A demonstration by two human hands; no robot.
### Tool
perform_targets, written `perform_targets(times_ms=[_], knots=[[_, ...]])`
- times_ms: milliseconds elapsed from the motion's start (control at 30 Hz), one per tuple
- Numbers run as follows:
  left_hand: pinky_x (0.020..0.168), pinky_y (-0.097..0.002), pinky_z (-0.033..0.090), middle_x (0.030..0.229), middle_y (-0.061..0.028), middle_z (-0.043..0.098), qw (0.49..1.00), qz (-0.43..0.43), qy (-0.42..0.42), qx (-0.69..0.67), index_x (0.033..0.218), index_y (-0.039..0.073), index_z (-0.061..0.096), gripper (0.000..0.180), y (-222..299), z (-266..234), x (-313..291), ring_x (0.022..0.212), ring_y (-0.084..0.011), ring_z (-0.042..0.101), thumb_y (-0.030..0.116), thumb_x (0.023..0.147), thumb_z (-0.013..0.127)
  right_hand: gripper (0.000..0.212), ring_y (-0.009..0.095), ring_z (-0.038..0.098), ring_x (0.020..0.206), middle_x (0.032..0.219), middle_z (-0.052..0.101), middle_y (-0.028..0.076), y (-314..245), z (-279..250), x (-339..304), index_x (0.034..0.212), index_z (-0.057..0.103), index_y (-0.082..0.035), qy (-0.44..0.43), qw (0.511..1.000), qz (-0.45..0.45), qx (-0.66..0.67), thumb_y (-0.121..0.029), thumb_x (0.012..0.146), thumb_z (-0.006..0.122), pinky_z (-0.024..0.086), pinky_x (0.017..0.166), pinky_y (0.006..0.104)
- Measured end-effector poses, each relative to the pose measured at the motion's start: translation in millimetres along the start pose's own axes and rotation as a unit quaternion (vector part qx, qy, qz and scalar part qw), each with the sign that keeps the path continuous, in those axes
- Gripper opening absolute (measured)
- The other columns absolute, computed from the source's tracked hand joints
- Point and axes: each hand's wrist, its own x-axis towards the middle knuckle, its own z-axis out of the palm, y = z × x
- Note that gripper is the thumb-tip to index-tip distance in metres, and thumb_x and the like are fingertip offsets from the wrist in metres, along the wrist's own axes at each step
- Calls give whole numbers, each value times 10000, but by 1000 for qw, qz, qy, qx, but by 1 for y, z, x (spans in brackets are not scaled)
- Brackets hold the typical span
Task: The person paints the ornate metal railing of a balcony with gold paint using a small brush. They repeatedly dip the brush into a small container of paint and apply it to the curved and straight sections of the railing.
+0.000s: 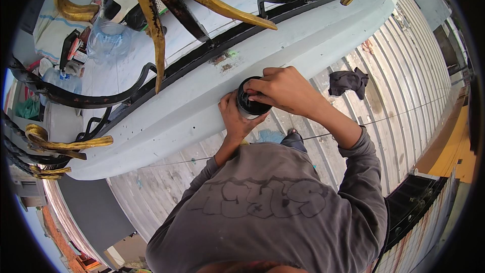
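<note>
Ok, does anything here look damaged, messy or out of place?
Yes. The long pale-painted ledge has a rough brown-and-green patch beside the black metal rail, breaking its otherwise even colour. Also, a crumpled dark cloth lies loose on the ribbed pale roofing, apart from the round black-rimmed container.

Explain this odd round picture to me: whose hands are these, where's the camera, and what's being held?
There is no machine here, only a person's bare hands. One wide fisheye camera on the person's head looks down, so straight edges bend and the picture's left is the person's left.

The left hand holds a dark round container beside a pale ledge. The right hand has its fingers at the container's mouth; whether they grip anything is hard to tell.

A crumpled dark cloth lies on the ribbed sheeting. Beyond the ledge runs a black-and-gold railing.
</note>
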Motion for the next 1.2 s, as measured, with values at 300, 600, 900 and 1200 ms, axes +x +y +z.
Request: perform_targets(times_ms=[300, 600, 900, 1200], knots=[[1042, -501, 393, 1238, -177, 576, 999, -1, -22, 30, 1327, -28, 546, 1018, 6, -5, 2, 1215, -363, 467, 532, 582, 955, 246, 237, 679, 698, 839, 702, 36, -3, -39, -21, 1052, 680, -97, 112, 983, 72, 128, -177, 859, 809, 529, 613, 347], [1046, -477, 386, 1237, -145, 589, 997, -7, -49, 54, 1309, 28, 581, 934, 13, -11, 3, 1230, -349, 470, 505, 597, 953, 295, 148, 642, 561, 756, 701, -3, -3, -18, -33, 979, 624, -75, 236, 971, -35, 16, -48, 783, 842, 490, 526, 280], [1119, -491, 327, 1310, -191, 601, 995, -23, -86, 42, 1356, -29, 558, 1012, 17, -20, 5, 1272, -359, 481, 650, 670, 859, 222, 116, 609, 536, 699, 639, 71, 22, -2, -63, 1077, 491, -20, 336, 844, 219, 356, -127, 995, 667, 478, 507, 246], [1096, -482, 362, 1237, -175, 609, 994, -44, -71, 63, 1327, -2, 583, 1026, 15, -11, 0, 1227, -363, 491, 628, 588, 914, 321, 131, 608, 609, 798, 600, 79, 14, 19, -69, 1076, 486, -19, 345, 784, 271, 439, -96, 932, 763, 506, 541, 253]])
